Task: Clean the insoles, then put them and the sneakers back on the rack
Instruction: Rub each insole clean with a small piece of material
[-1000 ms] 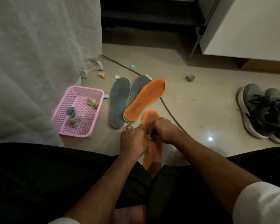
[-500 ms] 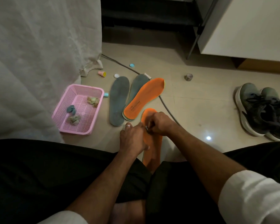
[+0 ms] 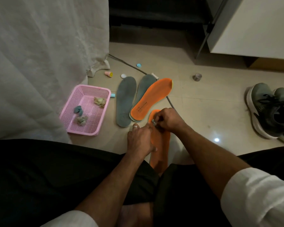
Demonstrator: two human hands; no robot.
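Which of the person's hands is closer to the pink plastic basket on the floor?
The left hand. It rests on the near orange foam insole, with bare floor between it and the pink plastic basket. The right hand pinches a small wad farther from the basket.

There is one view only, from a wide-angle camera worn on the person's head. It looks forward and steeply down over the seated person's lap at the floor (image 3: 195,112) in front. The forearms enter from the bottom edge and reach toward the middle of the frame, where the left hand (image 3: 140,140) and right hand (image 3: 168,121) sit close to the lens. The floor spreads outward from there: a pink basket (image 3: 75,128) at the left, a pair of sneakers (image 3: 272,112) cut by the right edge. A white curtain (image 3: 39,54) fills the upper left, and straight lines bend near the borders.
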